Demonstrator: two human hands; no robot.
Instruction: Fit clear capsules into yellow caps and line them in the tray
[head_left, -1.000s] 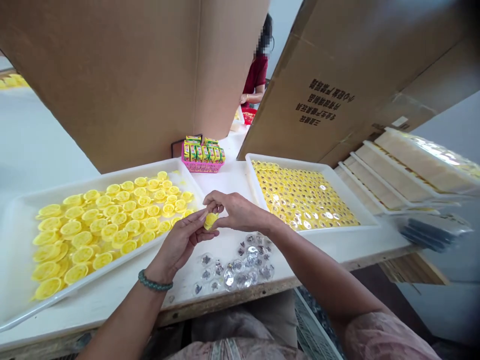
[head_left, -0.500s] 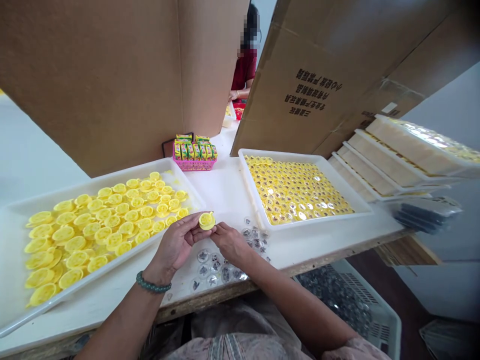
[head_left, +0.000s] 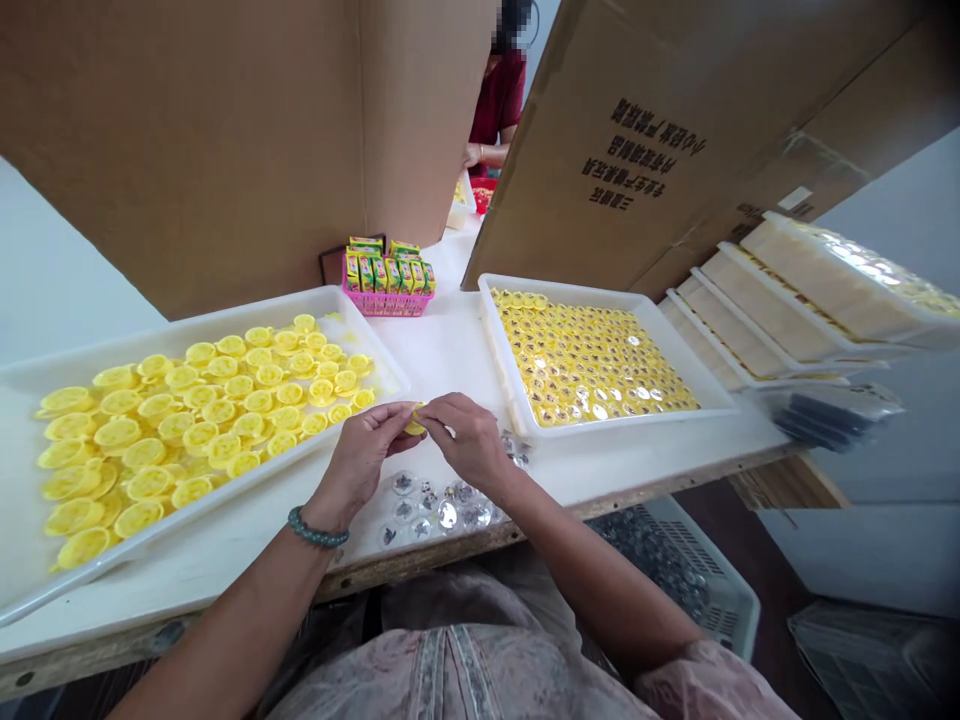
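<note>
head view: the left hand and right hand meet above the white table, fingertips of both pinched on one small yellow cap. clear round pieces lie just below; a tray of yellow caps sits left.

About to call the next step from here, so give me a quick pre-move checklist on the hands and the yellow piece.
1. Yellow piece pinched between left hand and right hand: ok.
2. Clear cap seated on it: cannot tell, fingers cover it.
3. Loose clear caps close below the hands: ok.
4. Left tray holds yellow pieces: ok.
5. Right tray has space at its near edge: cannot tell.
</note>
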